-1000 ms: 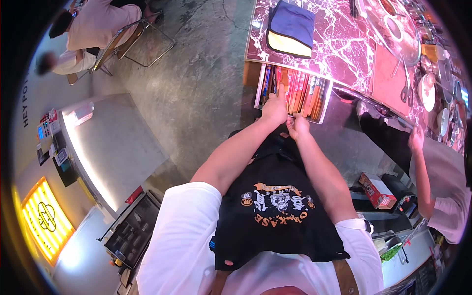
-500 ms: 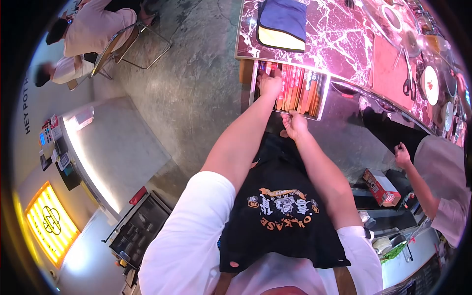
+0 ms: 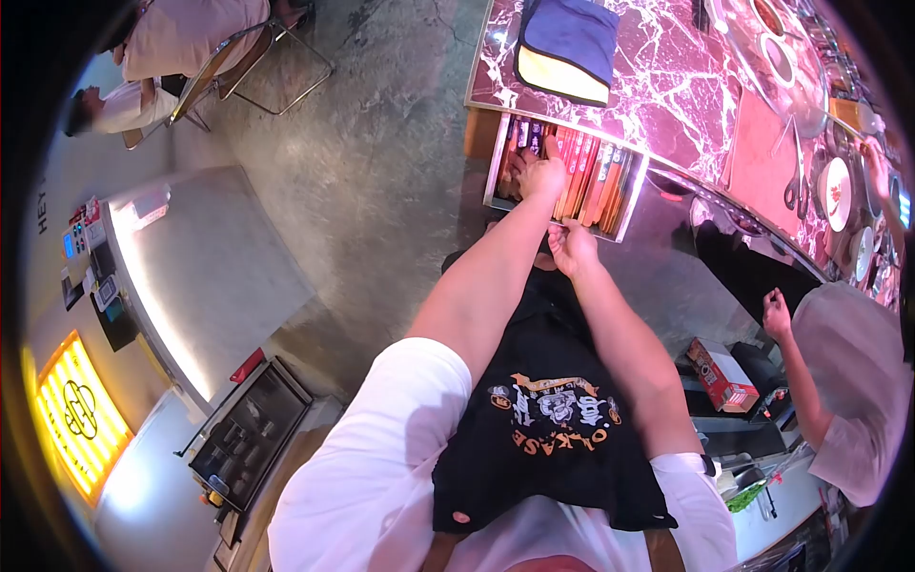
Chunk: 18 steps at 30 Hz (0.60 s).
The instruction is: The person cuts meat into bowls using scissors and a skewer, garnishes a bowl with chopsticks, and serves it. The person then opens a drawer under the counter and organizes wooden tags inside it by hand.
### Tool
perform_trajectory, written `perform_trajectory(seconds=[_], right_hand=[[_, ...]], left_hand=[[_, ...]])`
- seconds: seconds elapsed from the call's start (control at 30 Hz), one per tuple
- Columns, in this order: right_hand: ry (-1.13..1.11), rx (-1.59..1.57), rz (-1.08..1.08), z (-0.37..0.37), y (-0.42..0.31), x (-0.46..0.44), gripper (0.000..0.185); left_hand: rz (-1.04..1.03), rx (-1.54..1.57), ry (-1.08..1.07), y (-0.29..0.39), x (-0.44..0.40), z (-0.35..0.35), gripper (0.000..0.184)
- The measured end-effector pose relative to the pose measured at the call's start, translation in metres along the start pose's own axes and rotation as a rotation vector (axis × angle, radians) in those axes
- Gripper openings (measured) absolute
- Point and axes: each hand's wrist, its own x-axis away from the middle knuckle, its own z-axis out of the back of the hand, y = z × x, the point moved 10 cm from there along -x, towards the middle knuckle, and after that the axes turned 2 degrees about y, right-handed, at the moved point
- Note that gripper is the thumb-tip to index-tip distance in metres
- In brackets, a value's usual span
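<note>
An open drawer [image 3: 624,212] juts from the counter, filled with a row of long slim packets [image 3: 574,176], mostly red and orange with pale lettering. Purple-ended packets lie at its left side. Inside the drawer, my left hand [image 3: 539,178] rests over the left packets, thumb stretched out and fingers apart; their tips are partly hidden among the packets. My right hand [image 3: 574,250] is closed at the front edge of the drawer, its fingers curled against the rim.
On the marbled counter [image 3: 658,86] lies a folded blue and yellow cloth [image 3: 567,48]. Scissors [image 3: 797,186] and bowls [image 3: 836,191] stand farther right. A co-worker's hand [image 3: 777,313] is at the right, above a red box [image 3: 721,375]. Seated people are at upper left.
My left hand has drawn slightly back toward me over the packets, uncovering the purple ends. My right hand stays at the drawer's front edge. The whole view has shifted a little.
</note>
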Motion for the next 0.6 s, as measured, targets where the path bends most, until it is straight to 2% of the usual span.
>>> perform_trajectory(seconds=[0.07,0.17,0.2,0.3,0.5,0.6], right_hand=[[0.003,0.001,-0.001,0.003,0.001,-0.002,0.017],[0.007,0.01,-0.006,0.002,0.002,-0.004,0.017],[0.011,0.013,-0.005,0.001,0.001,-0.002,0.017],[-0.003,0.047,0.028,-0.001,-0.002,0.001,0.017],[0.001,0.056,0.029,-0.001,-0.002,0.0,0.018],[0.001,0.055,0.026,-0.001,-0.002,0.0,0.018]], left_hand=[[0.033,0.009,-0.023,0.01,0.022,0.02,0.088],[-0.058,0.111,0.157,-0.005,0.008,0.019,0.088],[-0.01,0.016,0.087,-0.008,0.008,0.015,0.086],[-0.076,0.008,0.022,-0.002,0.018,0.016,0.082],[-0.183,-0.018,-0.009,0.004,0.03,0.024,0.079],[-0.236,-0.065,0.11,-0.003,0.02,0.016,0.078]])
